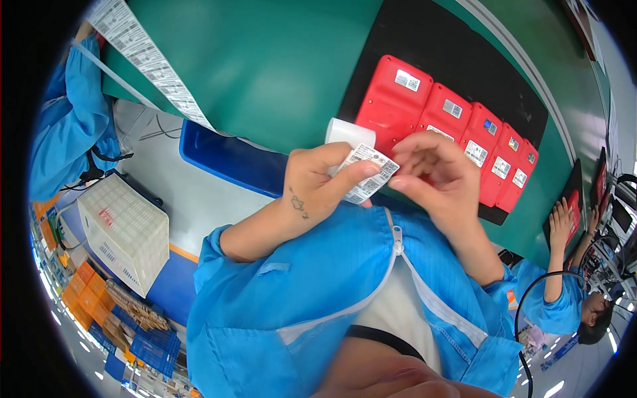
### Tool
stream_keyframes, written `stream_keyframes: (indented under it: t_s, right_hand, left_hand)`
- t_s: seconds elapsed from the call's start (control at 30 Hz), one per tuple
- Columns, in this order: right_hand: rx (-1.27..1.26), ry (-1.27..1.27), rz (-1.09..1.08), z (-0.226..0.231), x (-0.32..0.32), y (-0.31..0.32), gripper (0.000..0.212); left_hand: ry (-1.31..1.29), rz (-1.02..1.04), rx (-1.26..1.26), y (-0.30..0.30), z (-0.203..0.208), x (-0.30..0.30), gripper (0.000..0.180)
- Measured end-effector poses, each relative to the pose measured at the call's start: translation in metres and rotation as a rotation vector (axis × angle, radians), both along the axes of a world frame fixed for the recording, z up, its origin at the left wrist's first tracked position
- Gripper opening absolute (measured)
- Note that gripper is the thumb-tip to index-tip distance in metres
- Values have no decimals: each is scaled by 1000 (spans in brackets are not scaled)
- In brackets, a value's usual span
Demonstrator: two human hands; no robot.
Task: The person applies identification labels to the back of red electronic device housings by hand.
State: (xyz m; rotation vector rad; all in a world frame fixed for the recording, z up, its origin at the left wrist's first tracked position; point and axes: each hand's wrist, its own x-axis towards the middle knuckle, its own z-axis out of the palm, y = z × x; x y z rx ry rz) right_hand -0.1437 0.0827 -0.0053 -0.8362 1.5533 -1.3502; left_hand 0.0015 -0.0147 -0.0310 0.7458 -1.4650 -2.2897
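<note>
My left hand [312, 186] pinches a strip of white printed labels [369, 166] between thumb and fingers, in front of my chest. A white curled piece of label strip [350, 134] rises just behind that hand. My right hand [443, 174] is beside the strip's right edge, thumb tip close to it, fingers loosely bent and apart from the thumb. I see nothing held in it. Beyond my hands, several red plastic housings [396, 96] lie side by side on a black mat [458, 40]. White and silver stickers are on their faces; my right hand partly covers the nearer ones.
A long printed label strip [156, 63] crosses the green table [265, 60] at the far left. Below the table edge are a blue bin [229, 159] and a white crate [126, 232]. Other people in blue sleeves [83, 126] work at left and right. A black cable [521, 312] hangs at right.
</note>
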Motion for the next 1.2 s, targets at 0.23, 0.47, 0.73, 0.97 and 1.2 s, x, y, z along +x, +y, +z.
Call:
stream_keyframes:
  t_s: [0.23, 0.47, 0.73, 0.97, 1.2]
  right_hand:
    - [-204, 386, -241, -11, 13, -8, 6]
    - [274, 62, -282, 0, -5, -32, 14]
    - [349, 77, -303, 1, -3, -34, 15]
    - [331, 63, -309, 0, -3, -35, 17]
    - [346, 136, -271, 0, -4, -36, 20]
  left_hand:
    - [-44, -155, -78, -2, -1, 11, 18]
    - [67, -195, -177, -13, -11, 16, 15]
    - [111, -243, -270, -20, -13, 19, 14]
    - [117, -257, -301, -22, -13, 18, 13]
    - [125, -270, -275, -23, -11, 19, 14]
